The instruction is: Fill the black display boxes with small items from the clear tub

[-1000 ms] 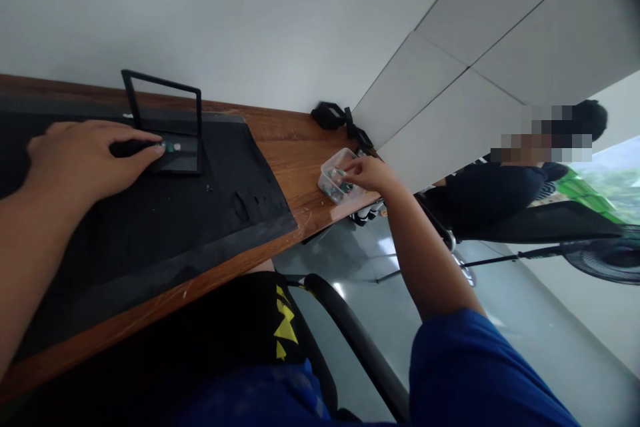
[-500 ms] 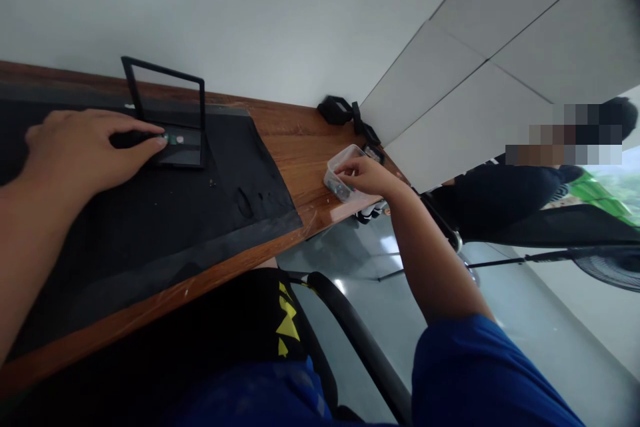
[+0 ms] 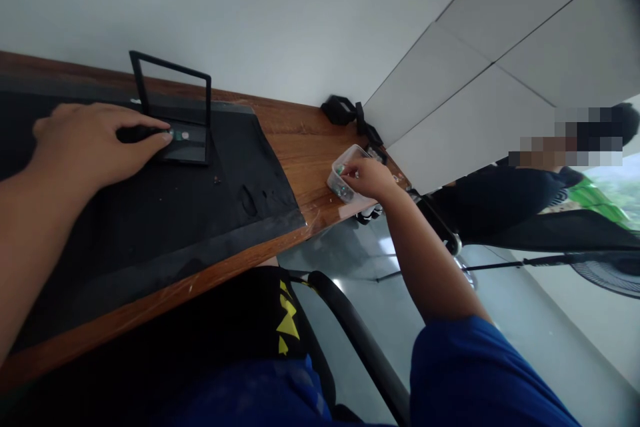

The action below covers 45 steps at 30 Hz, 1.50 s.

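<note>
My left hand (image 3: pixel 103 140) lies over the black mat, thumb and forefinger closed on one end of a small green circuit board (image 3: pixel 179 135) with a round pale spot. That board rests within the lower part of a black hinged frame (image 3: pixel 209 113), whose clear-windowed upper half stands raised. Over at the right, my right hand (image 3: pixel 369 178) reaches into a clear plastic box (image 3: pixel 334 188). Its fingertips pinch a small green piece (image 3: pixel 341 169), too small to make out in detail. More small pieces lie at the bottom of the box.
Black frames (image 3: pixel 339 109) lean at the back corner by the wall. Along the front runs the wooden table edge (image 3: pixel 240 255). A chair armrest (image 3: pixel 360 340) is beside my leg. Another person (image 3: pixel 500 197) sits to the right, near a fan (image 3: pixel 613 272).
My right hand has risen slightly in the box, and a green piece now shows at its fingertips. My left hand keeps its pinch; the whole view has shifted a little.
</note>
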{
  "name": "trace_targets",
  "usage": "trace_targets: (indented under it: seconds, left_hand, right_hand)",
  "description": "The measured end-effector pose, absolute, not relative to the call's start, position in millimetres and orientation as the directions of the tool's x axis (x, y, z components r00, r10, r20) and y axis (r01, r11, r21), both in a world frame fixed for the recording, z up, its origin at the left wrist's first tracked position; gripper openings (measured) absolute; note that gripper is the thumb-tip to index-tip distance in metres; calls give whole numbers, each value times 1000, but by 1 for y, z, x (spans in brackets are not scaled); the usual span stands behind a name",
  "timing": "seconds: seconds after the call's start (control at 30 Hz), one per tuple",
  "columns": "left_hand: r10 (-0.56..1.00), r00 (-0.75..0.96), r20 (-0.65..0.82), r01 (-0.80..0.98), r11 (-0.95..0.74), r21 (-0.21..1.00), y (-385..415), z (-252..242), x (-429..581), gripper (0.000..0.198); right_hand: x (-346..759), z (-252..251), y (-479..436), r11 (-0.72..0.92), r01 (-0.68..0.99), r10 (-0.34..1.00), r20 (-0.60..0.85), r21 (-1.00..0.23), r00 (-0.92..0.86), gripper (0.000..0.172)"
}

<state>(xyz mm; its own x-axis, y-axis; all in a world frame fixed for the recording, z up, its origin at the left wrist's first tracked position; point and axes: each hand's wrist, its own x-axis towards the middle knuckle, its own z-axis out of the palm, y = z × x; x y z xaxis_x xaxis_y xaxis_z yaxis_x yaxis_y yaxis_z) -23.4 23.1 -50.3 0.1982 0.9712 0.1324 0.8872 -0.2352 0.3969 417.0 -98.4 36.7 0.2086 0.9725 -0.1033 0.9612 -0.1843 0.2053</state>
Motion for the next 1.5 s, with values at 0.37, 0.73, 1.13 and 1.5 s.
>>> trace_targets:
  seconds: [0.37,0.73,1.13,1.5]
  left_hand:
    - [988,96,121,903,-138,407,17,-40,-14,83]
    - [986,109,123,908,-149,391,17,-39,-13,87]
    - [990,100,103,910,-133,392,13,-35,-12,85]
    - [994,90,65,913,-109,392,14,-33,-12,85]
  right_hand:
    - [428,31,-99,-112,992,982,-146,62,121,15]
    - [449,48,-107,-89,985,985,134,-146,109,11]
    - [446,57,-111,-117,981,983,120,-157,137,26]
    - [442,69,-112,-215,962,974,32,-166,224,24]
